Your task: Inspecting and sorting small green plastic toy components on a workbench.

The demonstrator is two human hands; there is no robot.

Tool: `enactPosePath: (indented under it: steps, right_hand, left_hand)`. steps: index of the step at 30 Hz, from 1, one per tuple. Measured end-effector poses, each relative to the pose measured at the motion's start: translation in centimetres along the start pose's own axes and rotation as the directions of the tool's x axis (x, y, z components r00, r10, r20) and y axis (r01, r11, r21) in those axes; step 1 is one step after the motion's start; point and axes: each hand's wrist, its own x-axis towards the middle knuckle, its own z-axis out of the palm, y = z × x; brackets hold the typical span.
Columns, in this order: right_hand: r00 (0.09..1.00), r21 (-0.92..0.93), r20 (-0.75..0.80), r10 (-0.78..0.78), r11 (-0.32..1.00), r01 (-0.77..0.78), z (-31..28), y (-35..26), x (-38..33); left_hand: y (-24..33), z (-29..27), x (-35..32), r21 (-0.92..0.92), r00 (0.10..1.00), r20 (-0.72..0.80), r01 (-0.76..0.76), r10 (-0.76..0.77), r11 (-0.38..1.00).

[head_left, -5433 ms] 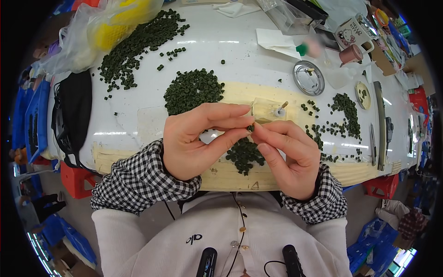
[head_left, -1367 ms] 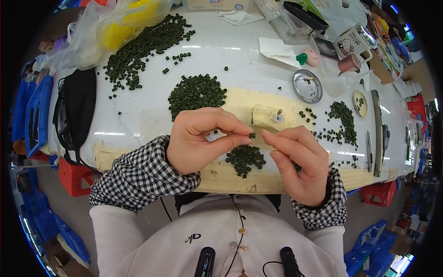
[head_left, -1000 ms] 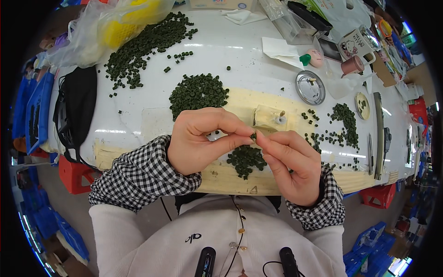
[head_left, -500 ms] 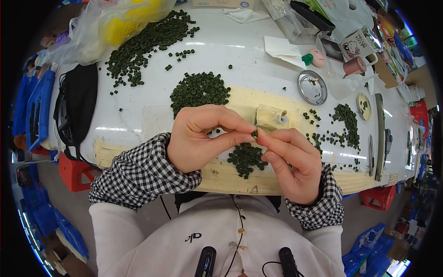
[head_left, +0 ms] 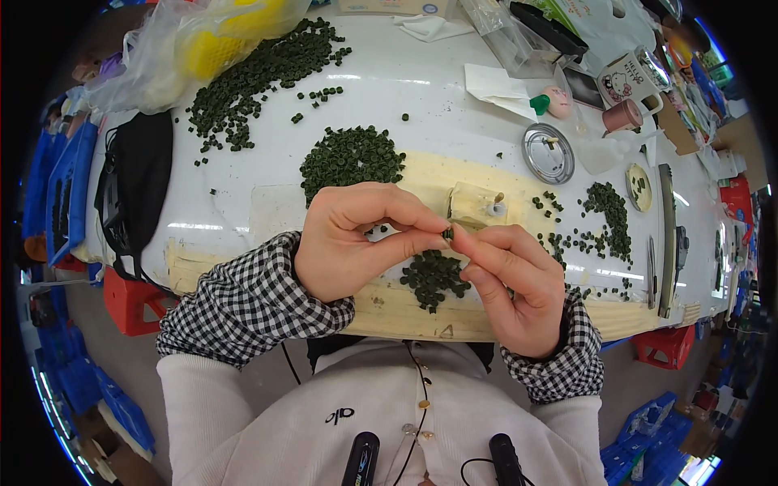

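A small dark green part (head_left: 447,234) is pinched between thumb and forefinger of my left hand (head_left: 348,239). My right hand (head_left: 519,279) meets it from the other side, its fingertips closed at the same piece. Below the fingers lies a little heap of like green pieces (head_left: 433,279) on the table's near edge. A bigger pile of green parts (head_left: 352,160) sits just beyond my left hand. Right behind the fingertips stands a cream block (head_left: 478,204) with a small upright peg (head_left: 497,202). The held piece is partly covered by my fingertips.
A large spread of green parts (head_left: 267,81) lies far left beside a plastic bag (head_left: 194,49). On the right are more green parts (head_left: 608,219), a round metal lid (head_left: 549,154), tweezers (head_left: 651,271), a pink cup (head_left: 622,116) and a small dish (head_left: 639,188). A black cloth bag (head_left: 142,178) lies left.
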Motion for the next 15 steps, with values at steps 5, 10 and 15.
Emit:
enactPosePath:
  steps: [5, 10, 15]
  right_hand:
    - [0.979, -0.186, -0.203, -0.005, 0.982, -0.033, -2.1, -0.4, 0.0]
    - [0.964, -0.45, -0.247, 0.096, 0.87, -0.202, -4.1, 1.5, -1.6]
    - [0.991, -0.659, -0.112, 0.078, 0.741, -0.133, -3.9, 2.2, -1.8]
  left_hand:
    - [0.2, -0.2, 0.2, 0.105, 0.998, 0.049, 0.026, -0.032, 0.994]
    - [0.1, 0.0, 0.4, 0.402, 0.966, 0.221, 0.034, -0.132, 0.915]
    - [-0.4, 0.2, 0.5, 0.448, 0.983, 0.18, -0.047, -0.039, 0.893]
